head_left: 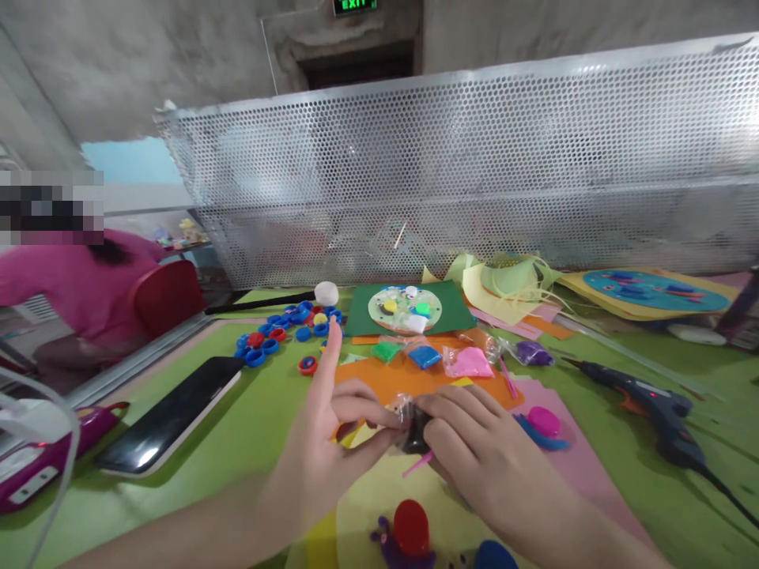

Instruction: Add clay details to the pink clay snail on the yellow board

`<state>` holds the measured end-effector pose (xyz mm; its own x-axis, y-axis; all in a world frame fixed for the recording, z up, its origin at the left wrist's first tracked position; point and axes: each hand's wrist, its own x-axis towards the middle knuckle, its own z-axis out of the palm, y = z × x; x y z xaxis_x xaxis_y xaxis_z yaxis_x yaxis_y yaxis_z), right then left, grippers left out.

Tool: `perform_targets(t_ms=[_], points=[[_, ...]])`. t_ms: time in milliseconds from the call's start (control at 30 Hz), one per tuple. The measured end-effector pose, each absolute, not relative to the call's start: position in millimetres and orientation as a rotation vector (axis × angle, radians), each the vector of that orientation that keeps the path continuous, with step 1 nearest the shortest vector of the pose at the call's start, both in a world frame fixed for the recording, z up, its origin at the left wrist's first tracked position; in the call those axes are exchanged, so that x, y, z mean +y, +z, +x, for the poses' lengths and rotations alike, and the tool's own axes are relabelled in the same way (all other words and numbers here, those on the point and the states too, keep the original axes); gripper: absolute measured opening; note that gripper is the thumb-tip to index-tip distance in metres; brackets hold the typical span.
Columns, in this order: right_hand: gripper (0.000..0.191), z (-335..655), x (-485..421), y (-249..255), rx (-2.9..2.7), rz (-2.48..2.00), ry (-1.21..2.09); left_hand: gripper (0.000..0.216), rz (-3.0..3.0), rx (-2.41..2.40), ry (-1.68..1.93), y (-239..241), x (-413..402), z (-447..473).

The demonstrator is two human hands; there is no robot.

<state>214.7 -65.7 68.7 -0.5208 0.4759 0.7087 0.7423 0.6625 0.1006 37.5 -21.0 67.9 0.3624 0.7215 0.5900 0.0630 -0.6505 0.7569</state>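
Observation:
Between both hands is a small transparent bag of black clay (417, 431), above the coloured paper sheets. My left hand (332, 435) pinches the bag's plastic edge between thumb and fingers, its index finger pointing up. My right hand (486, 442) wraps around the dark lump from the other side. A thin pink stick (417, 465) pokes out under the right hand; whether that hand grips it I cannot tell. Just below lies a purple clay snail figure with a red cap (411, 528), beside a blue cap (496, 555) partly cut off by the frame.
Bags of green (386, 351), blue (424, 357), pink (473, 363) and purple clay (534, 353) lie beyond my hands. A glue gun (646, 407) rests right; a phone (171, 415) and bottle caps (269, 346) lie left. A perforated metal panel (474, 174) stands behind. A person in pink sits far left.

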Motion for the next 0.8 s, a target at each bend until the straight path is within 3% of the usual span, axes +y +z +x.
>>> perform_targets(t_ms=[400,800], points=[[0.053,220.0,-68.8,76.1,-2.160,-0.909,-0.474,0.090,2.165,0.610,1.397,75.5,-15.4,33.0],[0.045,222.8,-70.0,72.4,-2.156,-0.892,-0.448,0.092,2.239,0.620,1.378,78.5,-16.1,27.0]])
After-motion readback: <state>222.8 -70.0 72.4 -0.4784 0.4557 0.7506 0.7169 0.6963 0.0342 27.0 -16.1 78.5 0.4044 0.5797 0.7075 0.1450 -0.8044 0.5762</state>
